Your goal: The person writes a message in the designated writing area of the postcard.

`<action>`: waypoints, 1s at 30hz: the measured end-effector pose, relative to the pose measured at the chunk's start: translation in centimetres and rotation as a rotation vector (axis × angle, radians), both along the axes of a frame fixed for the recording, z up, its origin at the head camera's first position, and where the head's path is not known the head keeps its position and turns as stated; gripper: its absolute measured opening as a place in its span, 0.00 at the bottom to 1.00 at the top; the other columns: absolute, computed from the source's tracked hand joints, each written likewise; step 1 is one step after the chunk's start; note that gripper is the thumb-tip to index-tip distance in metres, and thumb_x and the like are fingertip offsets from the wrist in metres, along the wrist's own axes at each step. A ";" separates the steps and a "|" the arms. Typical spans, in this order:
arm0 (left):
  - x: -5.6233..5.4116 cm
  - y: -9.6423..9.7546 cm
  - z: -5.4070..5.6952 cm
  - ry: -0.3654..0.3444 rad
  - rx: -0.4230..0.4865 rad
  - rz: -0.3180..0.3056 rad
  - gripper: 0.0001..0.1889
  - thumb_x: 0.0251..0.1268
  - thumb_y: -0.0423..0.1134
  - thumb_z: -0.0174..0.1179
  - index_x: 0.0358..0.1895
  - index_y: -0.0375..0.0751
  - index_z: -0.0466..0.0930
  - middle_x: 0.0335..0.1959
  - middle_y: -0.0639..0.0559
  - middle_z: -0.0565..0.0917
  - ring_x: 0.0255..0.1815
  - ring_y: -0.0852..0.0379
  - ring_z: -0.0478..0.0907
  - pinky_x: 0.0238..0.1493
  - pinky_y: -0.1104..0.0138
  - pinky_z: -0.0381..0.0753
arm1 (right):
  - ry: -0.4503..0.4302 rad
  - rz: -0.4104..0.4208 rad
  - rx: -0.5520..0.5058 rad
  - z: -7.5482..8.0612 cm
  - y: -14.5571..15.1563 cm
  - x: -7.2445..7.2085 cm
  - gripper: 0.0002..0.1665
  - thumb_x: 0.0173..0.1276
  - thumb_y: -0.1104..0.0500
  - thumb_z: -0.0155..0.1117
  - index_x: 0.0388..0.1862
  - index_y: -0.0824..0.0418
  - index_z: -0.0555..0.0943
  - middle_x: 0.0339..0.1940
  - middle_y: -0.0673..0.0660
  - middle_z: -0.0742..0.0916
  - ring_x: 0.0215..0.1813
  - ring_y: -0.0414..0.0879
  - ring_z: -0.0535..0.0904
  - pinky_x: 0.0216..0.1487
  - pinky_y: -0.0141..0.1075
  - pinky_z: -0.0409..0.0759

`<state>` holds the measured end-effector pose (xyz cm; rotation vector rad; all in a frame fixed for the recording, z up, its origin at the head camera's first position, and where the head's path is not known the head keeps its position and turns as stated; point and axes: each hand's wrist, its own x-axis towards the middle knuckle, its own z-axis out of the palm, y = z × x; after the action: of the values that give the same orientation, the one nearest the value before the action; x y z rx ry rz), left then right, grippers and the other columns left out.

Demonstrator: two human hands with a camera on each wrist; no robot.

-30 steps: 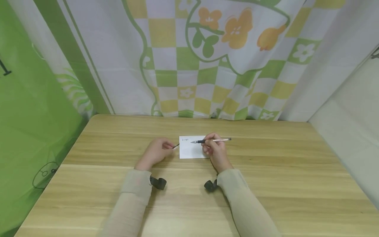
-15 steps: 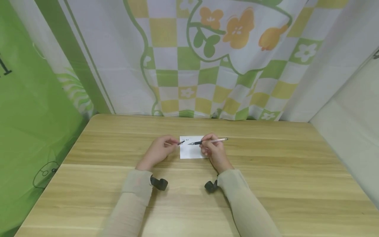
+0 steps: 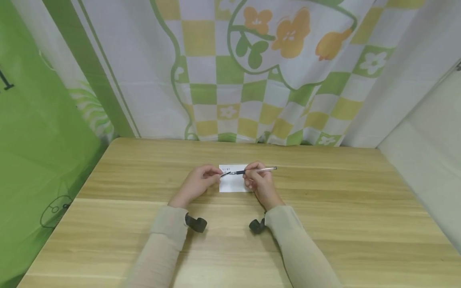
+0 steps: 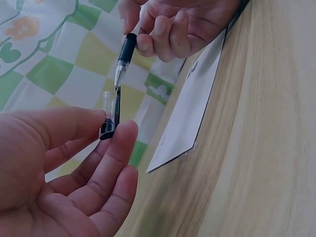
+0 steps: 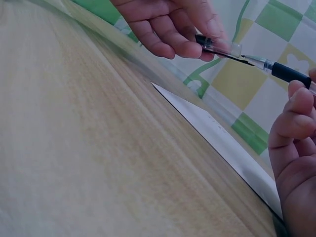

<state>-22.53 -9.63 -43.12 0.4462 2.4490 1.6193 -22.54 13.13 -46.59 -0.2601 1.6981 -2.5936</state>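
Note:
My left hand (image 3: 198,182) pinches a clear pen cap (image 4: 109,116) with a black end and clip between thumb and fingertip. Its mouth faces the tip of a gel pen (image 3: 261,170), which my right hand (image 3: 263,184) grips by the black rubber part. In the right wrist view the pen's metal tip (image 5: 254,60) is right at the mouth of the cap (image 5: 222,47); whether it has entered is hard to tell. Both are held above a white card (image 3: 234,185) with a short line of small writing near its top left.
The card lies flat on a wooden table (image 3: 324,224). Behind the table hangs a checked, flowered curtain (image 3: 230,72); green cloth (image 3: 43,132) is at the left. Black wrist cameras (image 3: 198,225) sit at both cuffs.
My left hand has moved right with the cap, from the card's left edge to over the card, up to the pen's tip. The pen has shifted slightly left.

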 end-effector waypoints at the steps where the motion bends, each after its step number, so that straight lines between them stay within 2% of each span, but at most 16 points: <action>1: 0.0 0.0 0.0 0.004 0.003 -0.003 0.10 0.73 0.34 0.61 0.51 0.34 0.84 0.48 0.40 0.87 0.45 0.50 0.85 0.46 0.64 0.80 | -0.002 0.002 -0.003 0.0 0.0 0.0 0.08 0.66 0.73 0.53 0.36 0.62 0.75 0.25 0.54 0.81 0.22 0.39 0.73 0.22 0.24 0.69; 7: 0.3 0.3 0.2 0.004 0.006 0.006 0.10 0.73 0.35 0.61 0.50 0.35 0.86 0.48 0.44 0.87 0.43 0.52 0.86 0.47 0.63 0.81 | -0.027 0.002 -0.014 0.1 -0.2 0.2 0.08 0.66 0.73 0.53 0.35 0.62 0.75 0.25 0.54 0.81 0.23 0.39 0.73 0.21 0.24 0.70; 11: 0.4 0.5 0.4 0.010 0.024 0.022 0.10 0.73 0.35 0.60 0.51 0.35 0.85 0.49 0.43 0.87 0.45 0.52 0.86 0.51 0.60 0.82 | -0.030 -0.008 -0.037 0.0 -0.2 0.1 0.09 0.66 0.74 0.52 0.35 0.62 0.75 0.24 0.54 0.81 0.22 0.39 0.73 0.21 0.24 0.69; 18: 0.5 0.9 0.7 0.041 0.021 0.038 0.10 0.74 0.35 0.60 0.51 0.36 0.85 0.48 0.41 0.87 0.47 0.50 0.86 0.55 0.55 0.82 | -0.014 0.021 -0.071 0.0 0.0 -0.1 0.10 0.68 0.74 0.52 0.36 0.61 0.76 0.26 0.54 0.81 0.23 0.39 0.72 0.22 0.24 0.69; 22: 0.4 1.1 0.7 0.048 0.015 0.037 0.10 0.74 0.35 0.60 0.52 0.36 0.84 0.48 0.41 0.87 0.47 0.51 0.86 0.54 0.56 0.82 | -0.011 0.034 -0.090 0.1 0.1 0.0 0.10 0.67 0.74 0.52 0.36 0.61 0.76 0.26 0.54 0.81 0.23 0.39 0.71 0.22 0.24 0.68; 30: 0.5 1.5 0.7 0.061 0.064 0.014 0.10 0.72 0.33 0.61 0.51 0.34 0.85 0.51 0.43 0.87 0.50 0.48 0.86 0.57 0.54 0.81 | 0.013 0.038 -0.073 0.1 0.0 0.1 0.08 0.67 0.74 0.53 0.37 0.63 0.76 0.25 0.53 0.80 0.22 0.39 0.71 0.22 0.24 0.68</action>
<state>-22.01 -8.10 -42.47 0.4951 2.4549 1.7184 -22.48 13.15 -46.47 -0.3093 1.5887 -2.6353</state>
